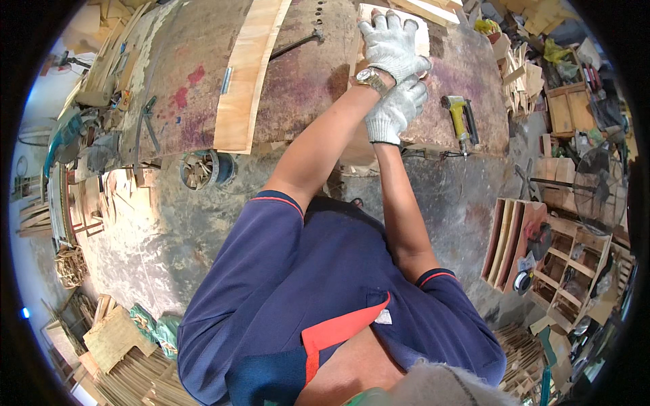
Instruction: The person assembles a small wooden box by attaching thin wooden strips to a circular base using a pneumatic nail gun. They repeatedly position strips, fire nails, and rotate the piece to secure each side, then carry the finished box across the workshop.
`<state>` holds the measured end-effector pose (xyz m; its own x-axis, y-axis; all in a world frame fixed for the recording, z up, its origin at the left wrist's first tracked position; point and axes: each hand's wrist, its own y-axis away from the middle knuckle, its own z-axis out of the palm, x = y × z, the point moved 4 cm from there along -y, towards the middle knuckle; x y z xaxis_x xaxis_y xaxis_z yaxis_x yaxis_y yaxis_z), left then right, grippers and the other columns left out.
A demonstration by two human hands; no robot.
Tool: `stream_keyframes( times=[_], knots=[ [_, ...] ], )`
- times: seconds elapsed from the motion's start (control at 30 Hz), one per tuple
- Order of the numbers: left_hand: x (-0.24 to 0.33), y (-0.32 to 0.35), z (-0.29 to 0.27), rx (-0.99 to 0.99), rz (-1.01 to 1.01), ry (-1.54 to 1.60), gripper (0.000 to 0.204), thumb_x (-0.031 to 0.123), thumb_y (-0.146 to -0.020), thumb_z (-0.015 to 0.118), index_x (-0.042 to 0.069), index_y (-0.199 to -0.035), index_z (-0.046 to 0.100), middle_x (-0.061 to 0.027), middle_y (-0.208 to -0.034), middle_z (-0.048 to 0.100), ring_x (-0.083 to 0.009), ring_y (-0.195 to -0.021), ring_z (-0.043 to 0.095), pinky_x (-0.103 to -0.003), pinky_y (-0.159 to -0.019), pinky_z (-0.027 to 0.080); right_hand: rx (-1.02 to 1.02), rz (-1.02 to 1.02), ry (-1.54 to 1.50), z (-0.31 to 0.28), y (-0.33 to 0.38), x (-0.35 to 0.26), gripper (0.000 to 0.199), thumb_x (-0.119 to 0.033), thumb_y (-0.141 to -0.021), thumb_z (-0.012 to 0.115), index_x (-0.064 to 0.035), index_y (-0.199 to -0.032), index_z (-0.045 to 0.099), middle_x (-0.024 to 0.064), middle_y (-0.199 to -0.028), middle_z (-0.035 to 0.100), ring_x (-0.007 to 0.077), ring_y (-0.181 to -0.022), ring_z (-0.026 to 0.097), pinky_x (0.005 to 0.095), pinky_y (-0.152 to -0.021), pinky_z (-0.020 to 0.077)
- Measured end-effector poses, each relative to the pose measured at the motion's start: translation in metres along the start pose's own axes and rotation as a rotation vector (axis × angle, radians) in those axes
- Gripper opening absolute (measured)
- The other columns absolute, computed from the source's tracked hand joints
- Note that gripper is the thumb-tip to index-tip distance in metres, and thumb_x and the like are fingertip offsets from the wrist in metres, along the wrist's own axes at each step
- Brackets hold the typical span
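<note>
Left hand (391,42) and right hand (396,108) in white knitted cloth gloves, matt, coarse weave; shiny metal wristwatch (371,79) on left wrist; pale wood panel (423,34) under gloves, smooth, matt; bench (305,81) top worn wood, rough, stained reddish-purple; plywood strip (249,74) light, bare, matt; nail gun (459,118) yellow plastic and dark metal, slightly glossy; floor (156,230) rough grey concrete

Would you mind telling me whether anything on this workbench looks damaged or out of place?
The workbench top is worn, with red and purple stains. A plywood strip lies askew across it, its end overhanging the front edge. Both gloved hands, left hand and right hand, press a pale board. The yellow nail gun lies near the bench edge.
</note>
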<state>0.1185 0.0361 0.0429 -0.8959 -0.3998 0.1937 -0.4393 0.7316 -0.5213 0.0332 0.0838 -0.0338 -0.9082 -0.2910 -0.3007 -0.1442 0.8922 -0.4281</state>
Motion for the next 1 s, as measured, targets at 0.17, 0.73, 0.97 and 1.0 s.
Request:
stream_keyframes(
  times=[0.17, 0.73, 0.97, 1.0],
  knots=[
    [0.0, -0.007, -0.006, -0.055, 0.061, 0.017, 0.07, 0.055, -0.084, 0.06, 0.012, -0.14, 0.061, -0.0171, -0.144, 0.058, -0.0364, -0.139, 0.046, -0.061, -0.12, 0.024, 0.098, -0.096, 0.065, -0.01, 0.003, -0.003, 0.097, -0.045, -0.091, 0.071, 0.0009, -0.161, 0.021, 0.031, -0.164, 0.025, 0.0476, -0.145, 0.037, 0.0569, -0.111, 0.0406],
    [0.0, -0.009, -0.015, -0.119, 0.02, 0.1, 0.069, 0.051, -0.081, 0.062, 0.014, -0.14, 0.061, -0.0173, -0.144, 0.056, -0.0388, -0.14, 0.043, -0.062, -0.12, 0.022, 0.018, -0.102, -0.05, -0.011, -0.001, -0.001, 0.097, -0.035, -0.086, 0.08, -0.0014, -0.16, 0.025, 0.029, -0.153, 0.038, 0.044, -0.134, 0.047, 0.0477, -0.108, 0.0471],
    [0.0, -0.015, -0.009, -0.141, 0.067, 0.011, 0.063, 0.051, -0.081, 0.063, 0.019, -0.135, 0.062, -0.0137, -0.141, 0.056, -0.0354, -0.136, 0.044, -0.061, -0.113, 0.029, -0.06, -0.146, -0.195, -0.016, 0.014, 0.01, 0.136, -0.055, -0.067, 0.09, -0.0082, -0.168, 0.012, 0.0372, -0.167, 0.011, 0.0569, -0.149, 0.026, 0.0632, -0.116, 0.0332],
    [0.0, -0.014, -0.009, -0.17, 0.056, 0.027, 0.064, 0.053, -0.08, 0.064, 0.02, -0.135, 0.061, -0.0129, -0.141, 0.055, -0.0351, -0.136, 0.044, -0.062, -0.111, 0.03, -0.092, -0.129, -0.207, -0.016, 0.019, 0.011, 0.144, -0.059, -0.062, 0.092, -0.0091, -0.168, 0.01, 0.0371, -0.168, 0.008, 0.0585, -0.152, 0.021, 0.0649, -0.117, 0.0312]
  ],
)
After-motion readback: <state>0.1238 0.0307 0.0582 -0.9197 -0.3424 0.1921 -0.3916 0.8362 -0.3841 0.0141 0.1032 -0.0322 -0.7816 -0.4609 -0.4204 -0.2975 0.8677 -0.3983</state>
